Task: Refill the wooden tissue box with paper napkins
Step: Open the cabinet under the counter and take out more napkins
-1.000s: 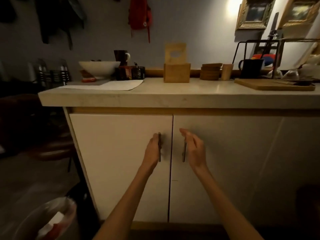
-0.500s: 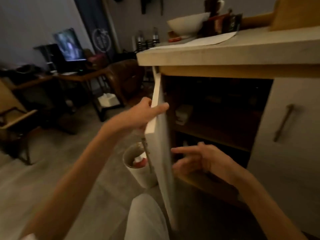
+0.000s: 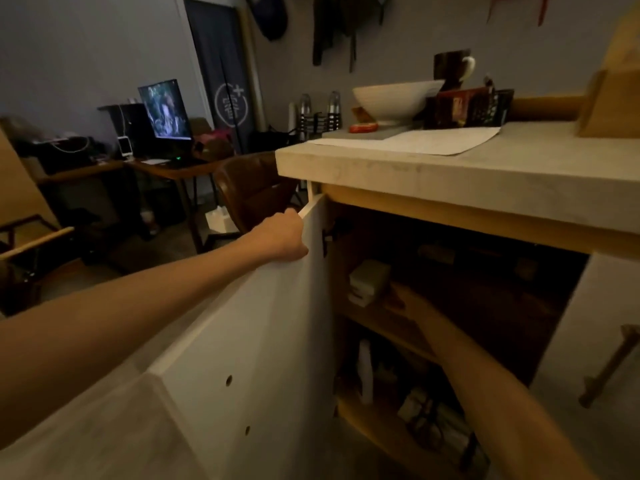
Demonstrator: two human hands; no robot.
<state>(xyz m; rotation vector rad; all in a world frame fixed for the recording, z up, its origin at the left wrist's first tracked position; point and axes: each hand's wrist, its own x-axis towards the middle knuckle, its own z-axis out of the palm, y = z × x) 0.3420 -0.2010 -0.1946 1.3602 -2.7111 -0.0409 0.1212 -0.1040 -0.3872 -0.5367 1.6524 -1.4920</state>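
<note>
Nearest to us, our left arm crosses the open cabinet door [image 3: 263,341], and our left hand [image 3: 282,235] is curled over the door's top edge near the hinge side, fingers wrapped down the far face and out of sight. Two small round holes show low on the door's inner face. Our right arm reaches past the door into the dark cabinet toward the upper shelf [image 3: 388,327]; our right hand [image 3: 398,299] is lost in shadow there, so we cannot tell whether it is spread or gripping anything. Just beside it on that shelf sits a pale, boxy package [image 3: 367,282], too dim to identify. The lower shelf holds a white bottle [image 3: 365,372] and some blurred packets. To the right the second door [image 3: 588,341] is closed, its handle [image 3: 607,365] a dark bar.

Above, on the countertop [image 3: 450,174], lie a sheet of paper [image 3: 422,142], a white bowl [image 3: 394,98] and a dark mug [image 3: 452,69]. The wooden tissue box [image 3: 613,105] stands on the counter at the far right edge, partly cut off. Beyond, a lit monitor [image 3: 166,110] stands on a desk.
</note>
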